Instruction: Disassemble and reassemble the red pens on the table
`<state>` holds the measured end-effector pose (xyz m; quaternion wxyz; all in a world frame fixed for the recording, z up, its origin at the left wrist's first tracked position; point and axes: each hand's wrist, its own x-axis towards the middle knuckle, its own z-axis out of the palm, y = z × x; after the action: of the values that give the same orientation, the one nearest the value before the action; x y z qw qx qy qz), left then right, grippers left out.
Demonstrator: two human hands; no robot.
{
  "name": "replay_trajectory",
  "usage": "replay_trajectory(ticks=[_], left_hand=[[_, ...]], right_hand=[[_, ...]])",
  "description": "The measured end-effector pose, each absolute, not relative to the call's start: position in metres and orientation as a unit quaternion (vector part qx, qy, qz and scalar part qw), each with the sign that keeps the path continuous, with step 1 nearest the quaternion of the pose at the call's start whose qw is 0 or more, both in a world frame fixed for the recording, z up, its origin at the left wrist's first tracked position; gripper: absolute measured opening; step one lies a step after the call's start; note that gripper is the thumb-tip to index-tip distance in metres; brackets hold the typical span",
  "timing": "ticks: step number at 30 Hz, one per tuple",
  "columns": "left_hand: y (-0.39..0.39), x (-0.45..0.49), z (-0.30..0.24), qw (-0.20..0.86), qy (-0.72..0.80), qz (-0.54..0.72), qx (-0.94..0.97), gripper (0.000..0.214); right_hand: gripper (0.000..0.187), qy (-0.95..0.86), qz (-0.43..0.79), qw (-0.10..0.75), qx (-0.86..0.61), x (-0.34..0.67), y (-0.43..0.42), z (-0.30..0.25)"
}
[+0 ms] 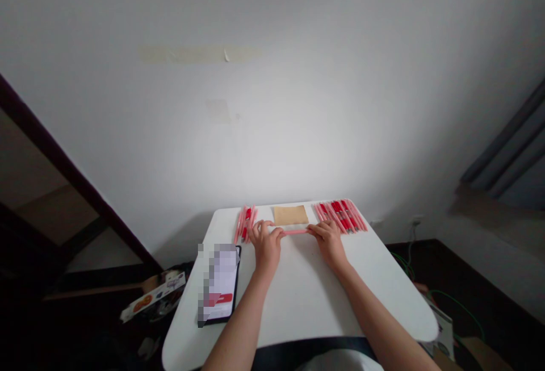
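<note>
My left hand and my right hand each pinch one end of a pink pen and hold it level just above the white table. Behind the pen lies a tan square of paper. A small bunch of pink and red pens lies just left of my left hand. Several more pink and red pens lie in a row just beyond my right hand.
A phone with a lit screen lies on the table's left side. A cardboard box sits on the dark floor to the left. Green cables trail on the floor at right. A white wall stands right behind the table.
</note>
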<state>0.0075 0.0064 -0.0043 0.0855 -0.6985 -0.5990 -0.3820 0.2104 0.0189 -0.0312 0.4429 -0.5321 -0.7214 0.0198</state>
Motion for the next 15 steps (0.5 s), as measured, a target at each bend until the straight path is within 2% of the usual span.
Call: replay_trajectory(ticks=[15], left_hand=[[0.0042, 0.0089, -0.0026, 0.076, -0.618, -0.342, -0.704, 0.015]], right_hand=[[0.017, -0.710, -0.057, 0.462, -0.529, 0.2072, 0.0133, -0.0237]])
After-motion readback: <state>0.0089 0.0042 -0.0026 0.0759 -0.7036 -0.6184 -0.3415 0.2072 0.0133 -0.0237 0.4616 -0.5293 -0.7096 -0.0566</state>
